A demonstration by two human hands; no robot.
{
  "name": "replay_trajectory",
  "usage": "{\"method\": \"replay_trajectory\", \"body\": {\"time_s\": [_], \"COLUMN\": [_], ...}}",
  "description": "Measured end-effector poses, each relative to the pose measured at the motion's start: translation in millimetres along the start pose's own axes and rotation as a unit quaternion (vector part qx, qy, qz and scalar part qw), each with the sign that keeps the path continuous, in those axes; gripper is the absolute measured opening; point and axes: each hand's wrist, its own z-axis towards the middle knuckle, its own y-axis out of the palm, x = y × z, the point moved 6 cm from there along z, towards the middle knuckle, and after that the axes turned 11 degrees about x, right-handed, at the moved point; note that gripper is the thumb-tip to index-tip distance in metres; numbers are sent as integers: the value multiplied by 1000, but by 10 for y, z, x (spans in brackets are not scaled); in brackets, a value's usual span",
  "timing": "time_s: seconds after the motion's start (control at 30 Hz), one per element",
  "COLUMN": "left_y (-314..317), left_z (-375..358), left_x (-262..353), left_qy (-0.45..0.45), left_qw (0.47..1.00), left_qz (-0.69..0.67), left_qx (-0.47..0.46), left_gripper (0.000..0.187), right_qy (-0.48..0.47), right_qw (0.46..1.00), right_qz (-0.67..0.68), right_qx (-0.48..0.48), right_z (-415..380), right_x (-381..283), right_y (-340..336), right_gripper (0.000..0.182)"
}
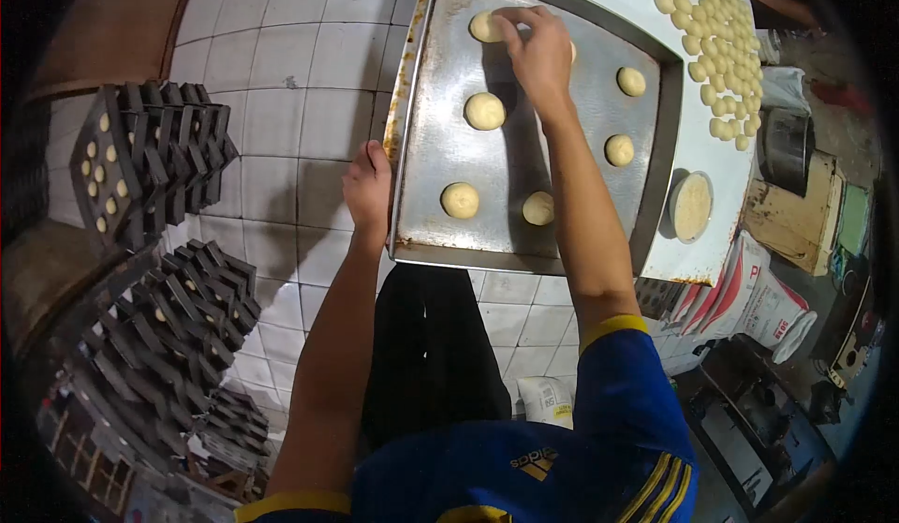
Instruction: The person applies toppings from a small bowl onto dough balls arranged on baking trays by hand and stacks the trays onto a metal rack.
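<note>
My right hand (540,53) reaches over a metal baking tray (581,214), its thumb and fingers closed at a round dough ball (485,27) near the far left corner. Another dough ball is partly hidden behind that hand. Elsewhere on the tray sit several spaced dough balls, among them one at the middle left (485,111), one at the near left (460,200) and one on the right (619,150). At the tray's left side, my left hand (368,189) grips the rim, with its fingers partly hidden.
Many small dough balls (707,36) lie on the white table (702,144) beyond the tray. A bowl of pale crumbs (692,207) stands at the right. Stacked dark trays (154,153) fill the left side. Sacks (749,298) lie on the right. Another person's arm (782,3) shows at upper right.
</note>
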Motion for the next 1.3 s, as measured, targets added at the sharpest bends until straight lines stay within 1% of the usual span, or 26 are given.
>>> {"method": "replay_trajectory", "body": {"time_s": [0.03,0.07,0.13,0.2,0.27,0.3,0.33,0.4,0.43,0.5,0.57,0.6,0.67,0.7,0.77,0.8,0.87,0.9,0.97,1.03,1.1,1.13,1.17,1.2,1.27,1.3], "left_y": [30,63,40,-12,-72,-104,-99,-116,-122,-136,-143,-182,-278,-410,-545,-561,-528,-448,-144,-139,-249,-367,-473,-618,-1197,-1458], "left_z": [18,30,31,31,24,25,18,29,19,29,11,-24,-32,-6,-153,-197,-280,-228,-169,-158,-175,-183,-190,-202,-168,-125], "left_x": [-36,-61,-21,30,110,157,150,173,169,166,110,72,148,356,747,875,1035,955,661,629,710,749,797,813,908,860], "left_qy": [-17,-34,-41,-47,-54,-52,-57,-51,-60,-59,-65,-56,-28,-12,-13,-12,41,22,23,19,-32,-36,-67,-100,-121,-125], "left_qw": [1000,999,998,996,998,998,997,998,997,998,997,998,986,985,976,976,990,988,993,996,991,991,983,970,972,969], "left_qz": [8,13,33,54,-1,-4,12,26,25,19,21,16,-163,-171,-191,-196,-21,-11,-4,6,-27,-25,-82,-138,-135,-155], "left_qx": [-18,-36,-41,-44,-41,-38,-42,-37,-35,-23,-32,-22,-26,-19,-102,-98,-136,-150,-118,-87,-129,-123,-150,-172,-147,-148], "left_gripper": [46,47,47,47,48,48,48,47,48,49,46,46,42,42,39,39,43,46,48,50,53,53,54,55,57,58], "right_qy": [-13,-16,-110,-136,-132,-101,-104,-39,74,238,281,341,385,424,424,443,452,464,474,484,504,514,510,515,514,508], "right_qw": [1000,999,987,983,979,978,979,996,993,960,945,925,914,898,899,890,888,883,877,870,857,851,853,844,826,834], "right_qz": [-27,-27,-111,-118,-137,-115,-116,-15,50,143,168,168,125,120,107,104,83,62,76,91,100,106,112,148,231,213], "right_qx": [-3,-5,-27,-35,-74,-139,-132,-78,-75,-32,20,6,-2,-8,-19,-29,-24,-17,10,32,31,30,23,24,15,-9], "right_z": [8,-5,-70,-164,-232,-232,-198,-71,-63,-163,-503,-753,-1239,-1458,-1926,-2198,-2724,-2924,-3146,-3123,-3029,-2975,-2887,-2800,-2590,-2447], "right_x": [-67,-61,-106,-232,-357,-321,-310,-266,-222,-240,-194,-174,-164,-219,-159,-85,133,231,337,412,426,398,351,294,164,33], "right_y": [38,61,160,84,-21,-53,-161,-466,-705,-1292,-1760,-1990,-2483,-2744,-3165,-3316,-3548,-3615,-3676,-3742,-3706,-3677,-3639,-3592,-3409,-3357], "right_gripper": [15,15,15,21,30,45,45,55,61,54,49,46,45,45,45,45,47,48,48,48,47,47,47,47,46,46]}}
